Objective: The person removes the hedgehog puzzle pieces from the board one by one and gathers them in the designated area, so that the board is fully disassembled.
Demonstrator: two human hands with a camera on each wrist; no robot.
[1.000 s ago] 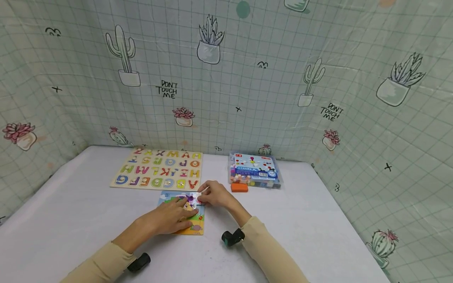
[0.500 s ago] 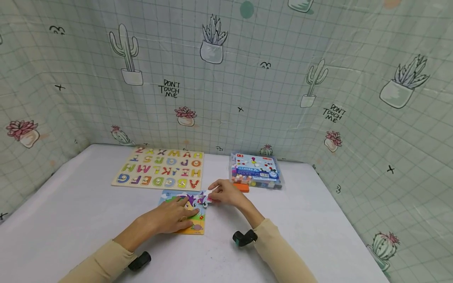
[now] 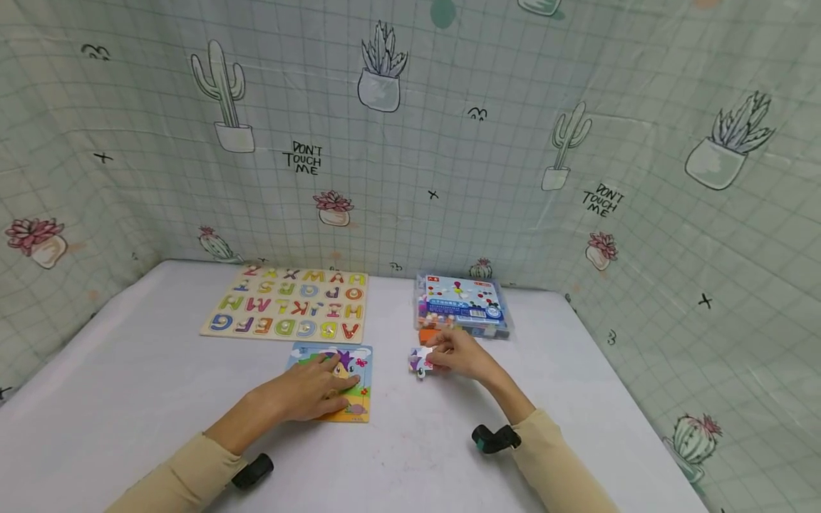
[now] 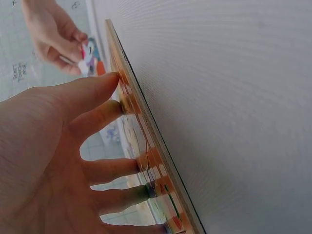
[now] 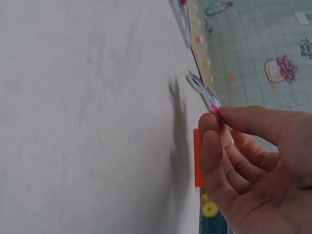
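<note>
My left hand (image 3: 316, 390) rests spread on a colourful jigsaw board (image 3: 367, 356), which shows a purple-haired cartoon figure. In the left wrist view, its fingertips press on the board's face with the fingers fairly straight. Between thumb and fingers, my right hand (image 3: 463, 354) pinches a puzzle piece (image 3: 418, 361) with purple, white and pink print. That piece is to the right of the board, apart from it. In the right wrist view the puzzle piece (image 5: 207, 95) is held above the white tabletop, its shadow falling beside it.
A wooden alphabet board (image 3: 288, 305) lies behind the jigsaw board. At the back right is a clear plastic box (image 3: 462, 306) with a printed label. An orange block (image 3: 427, 335) sits in front of it, partly behind my right hand. Patterned cloth (image 3: 410, 164) hangs around the table.
My right hand has lifted the puzzle piece off the board and carried it to the right. The left hand has stayed on the jigsaw board.
</note>
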